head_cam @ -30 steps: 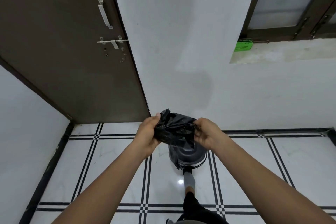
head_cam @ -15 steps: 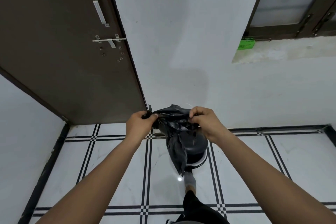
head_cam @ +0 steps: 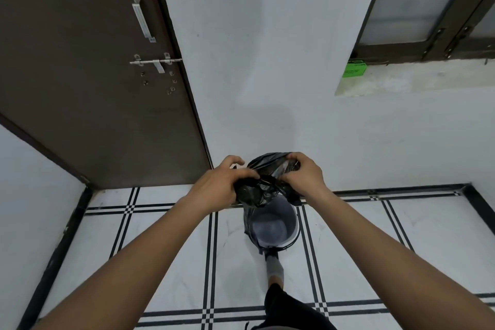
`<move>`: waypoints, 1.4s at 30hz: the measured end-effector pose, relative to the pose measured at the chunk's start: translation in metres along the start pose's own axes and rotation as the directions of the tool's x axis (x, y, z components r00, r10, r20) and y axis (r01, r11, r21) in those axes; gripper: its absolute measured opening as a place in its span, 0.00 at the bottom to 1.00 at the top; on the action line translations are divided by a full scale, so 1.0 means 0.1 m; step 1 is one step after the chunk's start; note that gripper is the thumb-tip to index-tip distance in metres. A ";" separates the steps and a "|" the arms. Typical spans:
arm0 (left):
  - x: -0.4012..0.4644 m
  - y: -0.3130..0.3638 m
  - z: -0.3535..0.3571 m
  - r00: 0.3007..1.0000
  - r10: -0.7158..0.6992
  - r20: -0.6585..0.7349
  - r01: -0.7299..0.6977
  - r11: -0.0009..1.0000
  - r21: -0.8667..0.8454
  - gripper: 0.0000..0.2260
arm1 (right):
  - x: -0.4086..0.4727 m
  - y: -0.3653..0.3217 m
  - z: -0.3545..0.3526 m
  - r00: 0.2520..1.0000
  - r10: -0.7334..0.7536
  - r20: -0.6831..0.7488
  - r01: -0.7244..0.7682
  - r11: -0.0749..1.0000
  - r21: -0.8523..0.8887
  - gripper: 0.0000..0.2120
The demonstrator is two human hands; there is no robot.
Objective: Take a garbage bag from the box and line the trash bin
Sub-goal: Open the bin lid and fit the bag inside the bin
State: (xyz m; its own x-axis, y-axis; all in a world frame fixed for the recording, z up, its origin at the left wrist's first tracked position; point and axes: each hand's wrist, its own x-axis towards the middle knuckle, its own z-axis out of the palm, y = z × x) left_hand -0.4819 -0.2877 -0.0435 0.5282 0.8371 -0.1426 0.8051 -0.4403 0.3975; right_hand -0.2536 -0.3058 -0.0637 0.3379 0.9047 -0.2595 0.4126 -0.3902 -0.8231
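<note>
Left hand [head_cam: 222,185], right hand [head_cam: 304,177] fingers pinching crumpled garbage bag [head_cam: 263,185]; bag hides trash bin [head_cam: 273,228] far rim.

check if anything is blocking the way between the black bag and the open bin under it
Nothing visible blocks it. The crumpled black plastic garbage bag, held by the left hand and right hand, hangs directly above the round grey trash bin, whose lid is open.

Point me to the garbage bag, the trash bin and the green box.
garbage bag [head_cam: 257,190], head view, crumpled middle between the hands
trash bin [head_cam: 293,218], head view, inner right wall
green box [head_cam: 354,69], head view, front face, on the window ledge
</note>
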 end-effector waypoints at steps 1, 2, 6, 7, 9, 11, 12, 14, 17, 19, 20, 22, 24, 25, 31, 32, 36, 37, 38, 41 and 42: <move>0.04 0.00 0.00 0.998 -0.058 0.024 0.055 0.994 0.090 0.23 | 0.02 0.01 -0.01 1.000 -0.030 -0.005 0.030 0.998 -0.048 0.21; 0.07 0.01 -0.01 0.993 -0.112 0.044 0.104 0.981 0.163 0.24 | 0.04 0.02 -0.04 0.998 -0.055 -0.015 0.054 0.995 -0.085 0.19; 0.21 0.05 -0.03 0.956 -0.283 0.081 0.257 0.936 0.240 0.17 | 0.13 0.14 -0.17 0.999 -0.023 -0.036 0.018 0.990 -0.140 0.14; 0.25 0.06 -0.02 0.941 -0.331 0.073 0.315 0.933 0.174 0.14 | 0.15 0.18 -0.19 0.999 -0.015 -0.030 0.009 0.983 -0.183 0.15; 0.31 0.09 0.01 0.914 -0.404 0.040 0.405 0.914 -0.016 0.13 | 0.19 0.23 -0.21 1.000 -0.007 -0.021 0.001 0.957 -0.290 0.12; 0.39 0.13 0.08 0.886 -0.463 -0.011 0.455 0.875 -0.164 0.19 | 0.26 0.28 -0.20 0.998 0.018 -0.062 -0.037 0.948 -0.316 0.11; 0.43 0.17 0.12 0.876 -0.481 -0.038 0.466 0.864 -0.191 0.23 | 0.27 0.29 -0.17 0.996 0.049 -0.076 -0.069 0.955 -0.287 0.16; 0.52 0.24 0.23 0.879 -0.464 -0.111 0.451 0.884 -0.120 0.23 | 0.33 0.32 -0.10 0.988 0.119 -0.100 -0.136 0.975 -0.175 0.28; 0.65 0.24 0.44 0.931 -0.296 -0.214 0.313 0.948 0.052 0.11 | 0.49 0.47 0.06 0.963 0.214 -0.163 -0.213 0.977 0.027 0.30; 0.77 0.15 0.62 0.968 -0.204 -0.149 0.216 0.974 0.067 0.15 | 0.67 0.64 0.16 0.935 0.322 -0.151 -0.279 0.927 0.251 0.16; 0.82 0.10 0.71 0.981 -0.177 -0.082 0.183 0.981 0.067 0.17 | 0.74 0.71 0.19 0.915 0.386 -0.113 -0.328 0.879 0.347 0.11; 0.88 0.03 0.86 0.984 -0.161 0.075 0.153 0.983 0.105 0.21 | 0.85 0.84 0.18 0.866 0.499 -0.012 -0.430 0.758 0.490 0.14; 0.96 -0.03 1.05 0.949 -0.209 0.235 0.172 0.971 0.168 0.23 | 0.90 0.95 0.13 0.788 0.613 0.066 -0.527 0.614 0.588 0.13; 1.00 -0.06 1.15 0.924 -0.247 0.293 0.195 0.961 0.196 0.24 | 0.94 1.04 0.12 0.744 0.660 0.102 -0.568 0.545 0.617 0.09; 1.31 -0.06 1.55 0.925 -0.265 0.274 0.202 0.951 0.236 0.19 | 1.05 1.38 0.41 0.776 0.603 -0.184 -0.506 0.770 0.389 0.21; 1.40 -0.05 1.59 0.926 -0.273 0.259 0.219 0.951 0.220 0.18 | 1.06 1.39 0.45 0.808 0.543 -0.228 -0.467 0.827 0.312 0.22; 1.71 -0.08 1.73 0.963 -0.268 -0.040 0.271 0.952 0.140 0.18 | 1.14 1.45 0.50 0.913 -0.049 -0.406 0.038 0.999 -0.035 0.32; 1.74 -0.13 1.79 0.963 -0.228 -0.146 0.247 0.961 0.124 0.18 | 1.13 1.48 0.50 0.871 -0.233 -0.433 0.193 0.972 -0.136 0.31; 1.77 -0.20 1.86 0.959 -0.185 -0.215 0.211 0.972 0.101 0.19 | 1.15 1.58 0.53 0.808 -0.392 -0.440 0.321 0.919 -0.231 0.29; 1.68 -0.53 2.24 0.988 -0.132 -0.078 0.144 0.974 0.177 0.24 | 1.09 1.98 0.66 0.751 -0.638 -0.171 0.523 0.733 -0.435 0.23; 1.63 -0.66 2.42 0.986 -0.154 0.065 0.135 0.963 0.233 0.24 | 1.07 2.16 0.74 0.785 -0.618 0.025 0.532 0.654 -0.537 0.25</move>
State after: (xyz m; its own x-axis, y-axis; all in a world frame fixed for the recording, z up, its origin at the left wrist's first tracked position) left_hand -0.3840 -0.2011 -0.3127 0.4140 0.8722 -0.2604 0.9097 -0.3863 0.1523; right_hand -0.1913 -0.2807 -0.3063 -0.0105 0.9561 0.2928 0.9043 0.1341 -0.4052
